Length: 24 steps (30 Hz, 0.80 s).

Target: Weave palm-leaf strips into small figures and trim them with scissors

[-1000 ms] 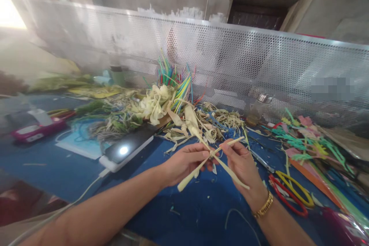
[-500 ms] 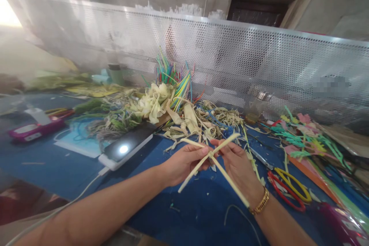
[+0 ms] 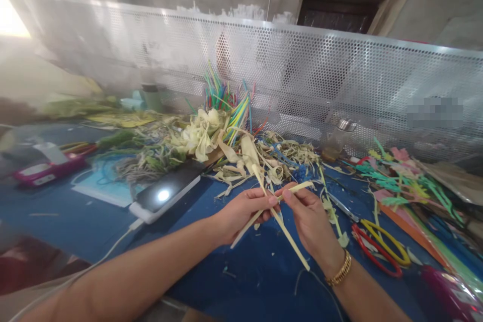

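Over the blue table, my left hand (image 3: 247,214) pinches the crossing of pale yellow plant strips (image 3: 291,239), which look like folded husk. The strips form an X, with ends sticking out several ways. Thumb and fingertips of my right hand (image 3: 309,214) close on the strip end that points to the upper right. Both hands are close together, almost touching at the crossing. Part of the crossing is hidden by my left fingers. Just behind my hands lies a pile of dry husks (image 3: 249,153).
Left of my hands is a phone (image 3: 175,186) with its light on. Scissors (image 3: 398,256) with red and yellow handles lie at right. A glass bottle (image 3: 337,141) and colourful thin sticks (image 3: 239,115) stand before a perforated metal screen (image 3: 188,50). Purple power strips (image 3: 451,292) flank the table.
The crossed strips have turned in my hands: the upper-left end now points more upward and the upper-right end lies lower. My right fingers have moved onto that right end.
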Tool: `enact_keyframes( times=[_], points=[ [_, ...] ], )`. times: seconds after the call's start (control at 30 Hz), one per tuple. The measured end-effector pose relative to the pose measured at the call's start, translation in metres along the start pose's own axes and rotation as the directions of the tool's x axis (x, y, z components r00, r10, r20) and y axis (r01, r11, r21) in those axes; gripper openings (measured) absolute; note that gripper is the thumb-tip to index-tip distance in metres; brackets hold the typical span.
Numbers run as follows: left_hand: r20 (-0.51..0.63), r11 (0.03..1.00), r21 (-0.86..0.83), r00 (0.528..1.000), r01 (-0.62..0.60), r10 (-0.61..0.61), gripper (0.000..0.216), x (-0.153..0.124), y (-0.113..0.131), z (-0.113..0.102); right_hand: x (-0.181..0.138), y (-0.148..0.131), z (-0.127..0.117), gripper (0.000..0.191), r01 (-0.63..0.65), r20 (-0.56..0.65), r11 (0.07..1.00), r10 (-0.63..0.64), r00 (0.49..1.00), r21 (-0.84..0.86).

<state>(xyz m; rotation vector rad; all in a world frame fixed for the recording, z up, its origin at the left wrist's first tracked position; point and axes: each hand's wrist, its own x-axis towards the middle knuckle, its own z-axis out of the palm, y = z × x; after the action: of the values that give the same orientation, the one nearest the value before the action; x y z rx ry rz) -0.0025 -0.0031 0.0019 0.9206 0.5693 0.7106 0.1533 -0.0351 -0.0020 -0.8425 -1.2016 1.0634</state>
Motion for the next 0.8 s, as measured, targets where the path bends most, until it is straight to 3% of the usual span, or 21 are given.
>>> enact_keyframes(
  times=[0.27,0.47,0.53,0.63,0.73,0.8],
  points=[
    [0.017,0.996,0.071,0.999,-0.051,0.049,0.019,-0.003,0.002,0.002,0.004,-0.001,-0.004,0.014,0.028,-0.096,0.998,-0.032,0.995,-0.049],
    [0.076,0.986,-0.122,0.989,-0.115,0.125,0.027,-0.003,0.003,0.0,0.008,-0.006,-0.012,0.008,0.039,-0.232,0.994,-0.015,0.973,0.099],
    [0.085,0.969,-0.151,0.974,-0.194,0.208,0.032,-0.003,0.003,0.0,0.007,-0.007,-0.011,0.002,0.046,-0.164,0.994,-0.029,0.986,0.099],
    [0.055,0.95,-0.146,0.956,-0.277,0.288,0.022,-0.003,0.002,0.001,0.005,-0.005,-0.01,0.017,0.054,-0.047,0.998,-0.055,0.997,-0.025],
    [0.006,0.962,-0.137,0.971,-0.235,0.238,0.019,-0.004,0.002,0.002,0.006,-0.001,-0.011,0.024,-0.012,-0.058,0.994,0.006,0.998,-0.105],
    [0.007,0.977,-0.114,0.984,-0.178,0.18,0.022,-0.004,0.002,0.002,0.007,0.0,-0.012,0.027,-0.116,-0.055,0.992,0.113,0.992,-0.049]
  ],
)
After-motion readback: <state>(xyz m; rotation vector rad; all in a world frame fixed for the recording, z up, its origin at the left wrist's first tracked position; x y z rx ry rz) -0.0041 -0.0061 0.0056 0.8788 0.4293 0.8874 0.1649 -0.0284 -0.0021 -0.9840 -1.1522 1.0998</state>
